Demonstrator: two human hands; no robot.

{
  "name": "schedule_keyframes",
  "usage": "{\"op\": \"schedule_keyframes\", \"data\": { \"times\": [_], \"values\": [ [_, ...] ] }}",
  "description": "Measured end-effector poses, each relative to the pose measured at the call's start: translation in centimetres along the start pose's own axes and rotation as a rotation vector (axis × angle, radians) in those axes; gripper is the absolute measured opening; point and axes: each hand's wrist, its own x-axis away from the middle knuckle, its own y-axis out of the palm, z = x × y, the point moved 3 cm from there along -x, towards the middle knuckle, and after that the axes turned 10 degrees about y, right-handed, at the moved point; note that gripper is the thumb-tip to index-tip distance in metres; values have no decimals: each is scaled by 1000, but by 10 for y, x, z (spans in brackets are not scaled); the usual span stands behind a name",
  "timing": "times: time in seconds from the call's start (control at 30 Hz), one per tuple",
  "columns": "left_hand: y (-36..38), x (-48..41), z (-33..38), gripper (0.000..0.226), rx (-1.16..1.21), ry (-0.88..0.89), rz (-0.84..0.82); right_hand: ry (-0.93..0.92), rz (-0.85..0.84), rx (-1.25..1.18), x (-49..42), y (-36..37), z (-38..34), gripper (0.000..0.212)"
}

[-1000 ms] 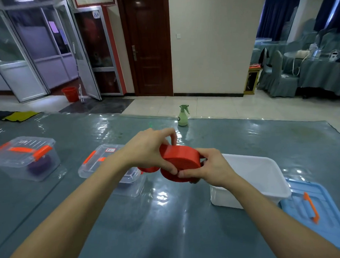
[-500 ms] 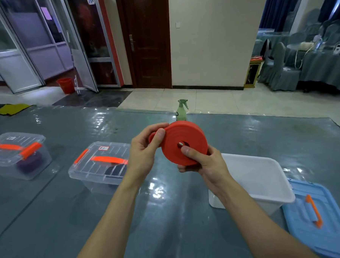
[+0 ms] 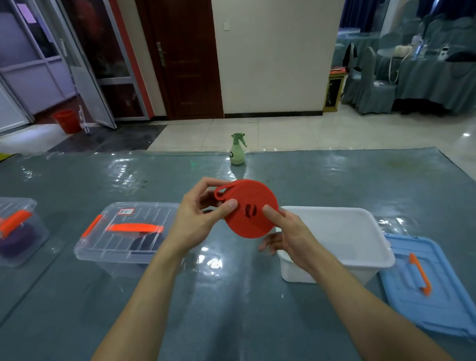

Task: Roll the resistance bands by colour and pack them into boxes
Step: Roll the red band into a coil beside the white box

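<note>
A red resistance band (image 3: 254,218), rolled into a flat coil with a small loose loop at its upper left, is held up facing me above the mat. My left hand (image 3: 203,219) pinches the coil's left edge, thumb on the face. My right hand (image 3: 285,234) grips the lower right edge, thumb on the front and fingers behind. An open white box (image 3: 345,246) sits just right of the hands. Its blue lid (image 3: 430,289) with an orange handle lies flat beside it.
Two closed clear boxes with orange handles stand at the left: the near clear box (image 3: 124,238) holds a dark roll, the far clear box (image 3: 13,230) a purple one. A green spray bottle (image 3: 237,150) stands at the grey mat's far edge. Tiled floor lies beyond.
The red coil has turned from edge-on to face-on toward me and sits a little lower. Both hands shifted their hold around its rim; a small loop shows at the top left.
</note>
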Motion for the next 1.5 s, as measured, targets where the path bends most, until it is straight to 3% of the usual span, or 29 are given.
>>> {"op": "schedule_keyframes", "data": {
  "times": [0.13, 0.23, 0.33, 0.53, 0.6, 0.67, 0.73, 0.8, 0.97, 1.13, 1.3, 1.4, 1.5],
  "values": [
    [1, -9, 2, 31, -44, -24, -94, -70, 11, 94, -5, -8, -10, 79],
    [11, -17, 2, 31, 5, -49, -96, -100, 67, -32, -8, -4, -8, 86],
    [27, -21, 3, 43, 48, -72, -170, -93, 136, -145, -3, -17, -6, 78],
    [87, -26, -13, 51, 133, -145, -203, -58, 246, -32, 27, -74, 2, 82],
    [112, -29, -26, 52, 135, -186, -243, -56, 315, 106, 37, -97, 9, 97],
    [141, -34, -45, 52, 151, -236, -283, -88, 514, 490, 42, -120, 15, 111],
    [161, -36, -58, 50, 148, -269, -301, -124, 698, 853, 42, -131, 15, 112],
    [186, -43, -76, 48, 142, -308, -323, -130, 781, 948, 33, -152, 14, 104],
    [232, -56, -118, 38, 92, -425, -337, -8, 708, 1064, 0, -205, 13, 99],
    [253, -52, -167, 48, -400, -484, -442, 238, 526, 1223, -43, -227, 40, 102],
    [256, -54, -199, 48, -497, -591, -539, 400, 358, 1498, -95, -225, 54, 92],
    [264, -58, -218, 49, -535, -636, -551, 477, 303, 1430, -111, -231, 65, 82],
    [274, -60, -235, 49, -577, -642, -554, 523, 308, 1354, -123, -238, 74, 89]
  ]
}}
